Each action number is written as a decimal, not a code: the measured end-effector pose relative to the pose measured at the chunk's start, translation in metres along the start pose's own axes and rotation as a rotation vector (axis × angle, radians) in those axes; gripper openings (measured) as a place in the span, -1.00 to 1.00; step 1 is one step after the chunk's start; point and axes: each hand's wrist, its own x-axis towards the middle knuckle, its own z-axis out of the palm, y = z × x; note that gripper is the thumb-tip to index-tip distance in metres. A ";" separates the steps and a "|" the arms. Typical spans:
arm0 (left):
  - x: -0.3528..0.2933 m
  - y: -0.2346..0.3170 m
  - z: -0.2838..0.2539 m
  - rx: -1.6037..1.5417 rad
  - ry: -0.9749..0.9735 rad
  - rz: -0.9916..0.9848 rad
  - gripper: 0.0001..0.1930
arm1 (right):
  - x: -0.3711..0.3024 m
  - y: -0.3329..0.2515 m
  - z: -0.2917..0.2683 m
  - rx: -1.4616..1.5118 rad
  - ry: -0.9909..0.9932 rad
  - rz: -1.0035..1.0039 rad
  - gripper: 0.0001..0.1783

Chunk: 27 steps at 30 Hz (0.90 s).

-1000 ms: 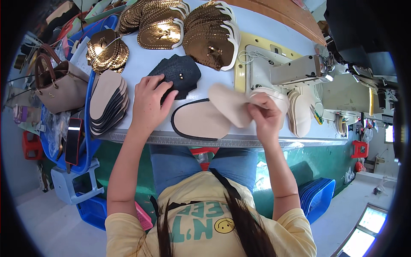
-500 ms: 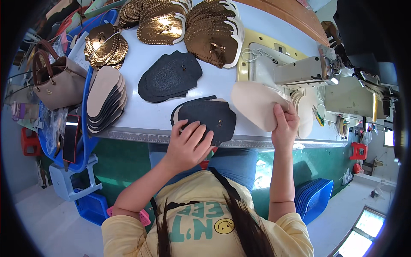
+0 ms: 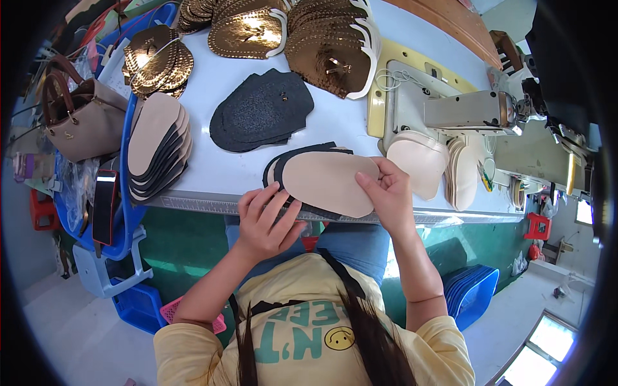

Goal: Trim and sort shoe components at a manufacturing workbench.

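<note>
My right hand (image 3: 393, 196) pinches the right end of a beige insole-shaped piece (image 3: 322, 182) between thumb and fingers. That piece lies over a small stack of black pieces (image 3: 297, 150) at the table's front edge, covering most of it. My left hand (image 3: 267, 222) has its fingers apart, with the tips at the stack's lower left edge; it grips nothing. Farther back lies another pile of black upper pieces (image 3: 261, 112). More beige pieces (image 3: 418, 164) rest to the right, by the sewing machine (image 3: 467, 109).
Piles of bronze metallic pieces (image 3: 331, 55) stand at the back. At left is a fanned stack of beige and black pieces (image 3: 154, 132), beside a blue tub (image 3: 134, 215) and a handbag (image 3: 87, 119). Green-handled snips (image 3: 485, 178) lie at right.
My right hand has brought the beige piece leftward and laid it over the black stack. My left hand has drawn back from the stack's top to its lower left edge.
</note>
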 end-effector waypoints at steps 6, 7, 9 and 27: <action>-0.002 -0.002 0.002 -0.003 0.027 -0.005 -0.66 | 0.001 -0.002 0.004 0.001 -0.008 0.006 -0.78; -0.003 -0.002 0.002 -0.003 0.027 -0.007 -0.66 | 0.001 -0.001 0.004 0.026 -0.005 -0.004 -0.79; -0.004 -0.002 0.002 0.007 0.025 -0.007 -0.67 | 0.001 0.000 0.004 0.051 -0.002 -0.012 -0.79; -0.003 -0.002 0.007 -0.003 0.044 -0.030 -0.55 | -0.001 0.006 0.005 -0.151 0.118 -0.104 -0.72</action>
